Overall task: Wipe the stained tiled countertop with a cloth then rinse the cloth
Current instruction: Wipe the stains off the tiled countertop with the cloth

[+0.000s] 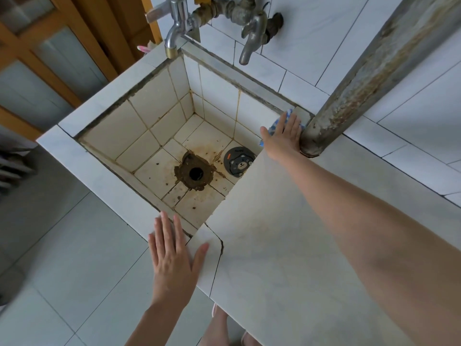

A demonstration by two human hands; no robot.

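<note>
Cloth (274, 127), blue and white, sits mostly hidden under your right hand (283, 137); only its edges show past the fingertips and beside the thumb, so its full shape is hard to make out. What shows runs diagonally from the far corner of the worktop (287, 245) toward the sink (159, 136) edge. Right grip: flat palm pressing down on the cloth, fingers spread and pointing to the wall, not curled around it. The little-finger side touches the base of the rusty pipe (374, 78). Your left hand (172, 255) lies flat, open, fingers spread, on the cracked near corner of the sink rim, holding nothing. Faint yellow-brown stains mark the worktop. Sink floor is stained brown around the drain hole (195, 173); a grey bear-print disc (239, 161) lies beside it. Two taps (252, 38) are cut off at the top.
</note>
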